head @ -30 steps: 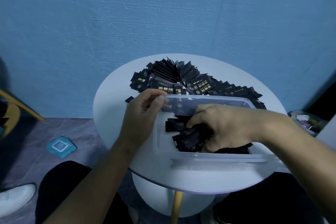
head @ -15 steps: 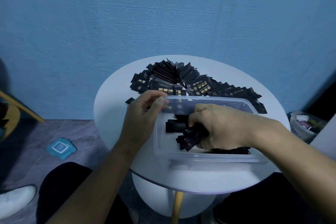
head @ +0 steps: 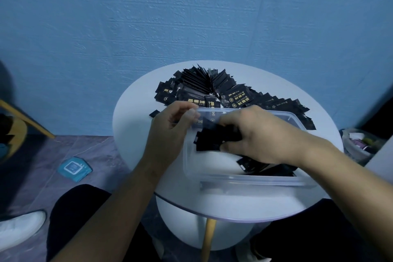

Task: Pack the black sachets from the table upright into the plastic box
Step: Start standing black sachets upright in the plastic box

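- The black sachets [head: 214, 89] are small flat rectangular packets of glossy black foil with gold print; most lie in a fanned, overlapping heap on the far half of the table [head: 234, 206], just behind the box.
- A loose single sachet [head: 154, 113] lies flat on the table by the left hand's knuckles.
- The plastic box [head: 255, 181] is a clear, slightly frosted rectangular tub with rounded corners and a thick rim; it sits on the near half of the table.
- The left hand [head: 170, 136] pinches the box's far left corner, thumb inside the rim and fingers curled on the outside.
- The right hand [head: 263, 136] is inside the box, its fingers and thumb closed round a bundle of sachets [head: 210, 139] that sticks out toward the left wall; the bundle is blurred.
- A few more sachets [head: 268, 169] lie tilted on the box floor under the right wrist.
- The table is round, smooth and white, on a fat white base with a wooden leg [head: 208, 238].
- Behind it is a rough, textured blue wall [head: 191, 17].
- On the mottled grey floor lie a teal packet [head: 74, 168] and a white shoe [head: 20, 227].
- A small bin [head: 359, 144] stands to the right.
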Demonstrator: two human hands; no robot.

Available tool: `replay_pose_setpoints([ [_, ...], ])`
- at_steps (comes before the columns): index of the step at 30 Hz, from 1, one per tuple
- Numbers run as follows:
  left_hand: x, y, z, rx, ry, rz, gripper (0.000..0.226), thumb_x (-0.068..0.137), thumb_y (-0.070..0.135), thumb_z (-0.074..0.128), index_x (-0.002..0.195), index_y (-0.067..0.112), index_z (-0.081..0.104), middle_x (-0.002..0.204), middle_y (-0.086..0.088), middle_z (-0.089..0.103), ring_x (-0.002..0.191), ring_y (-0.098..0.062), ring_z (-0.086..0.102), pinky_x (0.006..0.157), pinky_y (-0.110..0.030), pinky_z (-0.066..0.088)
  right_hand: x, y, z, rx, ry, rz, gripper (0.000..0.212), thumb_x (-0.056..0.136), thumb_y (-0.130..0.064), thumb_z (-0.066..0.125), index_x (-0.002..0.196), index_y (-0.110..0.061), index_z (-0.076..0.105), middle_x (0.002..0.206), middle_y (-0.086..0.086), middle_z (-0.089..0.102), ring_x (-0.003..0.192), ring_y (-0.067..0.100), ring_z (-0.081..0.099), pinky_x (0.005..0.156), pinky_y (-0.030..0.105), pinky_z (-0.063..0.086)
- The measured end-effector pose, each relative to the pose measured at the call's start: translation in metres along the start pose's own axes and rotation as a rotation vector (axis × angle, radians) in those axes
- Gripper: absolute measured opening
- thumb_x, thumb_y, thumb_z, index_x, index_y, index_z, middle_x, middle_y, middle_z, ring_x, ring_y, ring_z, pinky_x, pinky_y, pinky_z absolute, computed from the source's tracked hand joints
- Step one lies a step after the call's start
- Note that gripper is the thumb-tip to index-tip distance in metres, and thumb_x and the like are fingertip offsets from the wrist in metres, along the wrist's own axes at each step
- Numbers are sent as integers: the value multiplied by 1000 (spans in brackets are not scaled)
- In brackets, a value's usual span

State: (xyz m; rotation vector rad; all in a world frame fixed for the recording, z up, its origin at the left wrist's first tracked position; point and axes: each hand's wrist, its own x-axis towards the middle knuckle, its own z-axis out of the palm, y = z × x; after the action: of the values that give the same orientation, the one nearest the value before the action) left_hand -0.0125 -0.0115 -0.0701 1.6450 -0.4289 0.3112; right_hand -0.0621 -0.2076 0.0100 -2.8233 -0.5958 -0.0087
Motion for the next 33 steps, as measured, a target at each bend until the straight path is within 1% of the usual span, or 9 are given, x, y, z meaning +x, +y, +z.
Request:
replay_pose_setpoints([
  [3, 0, 1, 0, 34, 8, 13, 19, 91, 31, 60, 99, 20, 73, 91, 9, 74, 86, -5, 68, 78, -16, 50, 2, -8, -3, 186, -22, 106, 14, 79, -26, 79, 81, -20, 67, 64, -4, 68, 55, 6, 61, 54, 23, 51],
  [6, 0, 0, 1, -4, 8, -21, 19, 93, 29, 59, 101, 18, 72, 91, 5, 76, 89, -12, 73, 83, -28, 56, 7, -11, 1, 226, -123, 178, 19, 75, -27, 79, 87, -16, 69, 72, 1, 72, 58, 11, 64, 58, 30, 55],
  [9, -1, -1, 1, -34, 8, -41, 21, 94, 24, 57, 105, 13, 71, 92, 2, 77, 90, -15, 74, 87, -35, 59, 8, -12, 8, 80, -189, 184, 31, 71, -40, 81, 93, -25, 65, 79, -5, 69, 71, 15, 66, 59, 30, 52],
  [12, 0, -1, 1, -13, 4, -36, 20, 95, 24, 57, 105, 15, 71, 93, 4, 77, 92, -12, 74, 88, -34, 59, 5, -15, 4, -18, -228, 190, 39, 71, -48, 83, 98, -30, 61, 77, -6, 65, 63, 7, 58, 55, 26, 43],
  [17, -1, 1, 1, -9, 5, -44, 19, 95, 26, 56, 104, 17, 71, 93, 4, 77, 92, -10, 74, 86, -34, 59, 0, -20, 2, -114, -262, 163, 51, 67, -58, 80, 106, -30, 63, 80, -7, 67, 76, 16, 64, 73, 34, 57],
  [20, -2, 1, 1, -2, 7, -37, 22, 95, 26, 56, 106, 16, 71, 94, 4, 77, 93, -9, 73, 87, -32, 58, -1, -22, 4, -136, -282, 144, 43, 72, -53, 77, 103, -27, 64, 84, -4, 68, 83, 22, 64, 74, 35, 57],
  [24, -2, 2, 1, -24, 5, -40, 18, 93, 27, 57, 102, 20, 72, 92, 3, 77, 92, -11, 73, 86, -31, 58, -3, -16, 2, -139, -287, 157, 34, 76, -51, 77, 87, -23, 62, 71, -6, 66, 68, 14, 60, 62, 28, 46],
  [29, 0, 2, 1, -24, -6, -30, 16, 93, 27, 57, 100, 24, 71, 91, 5, 77, 90, -9, 73, 83, -25, 56, -2, -4, 1, -74, -217, 183, 25, 78, -40, 79, 79, -24, 59, 71, -3, 70, 67, 16, 66, 67, 31, 55],
  [33, -1, 2, 1, -10, -5, -21, 17, 93, 27, 58, 101, 21, 72, 91, 5, 77, 91, -10, 72, 82, -21, 54, 1, -6, 1, 142, -119, 222, 16, 83, -26, 77, 76, -27, 63, 69, -3, 71, 61, 13, 68, 61, 31, 57],
])
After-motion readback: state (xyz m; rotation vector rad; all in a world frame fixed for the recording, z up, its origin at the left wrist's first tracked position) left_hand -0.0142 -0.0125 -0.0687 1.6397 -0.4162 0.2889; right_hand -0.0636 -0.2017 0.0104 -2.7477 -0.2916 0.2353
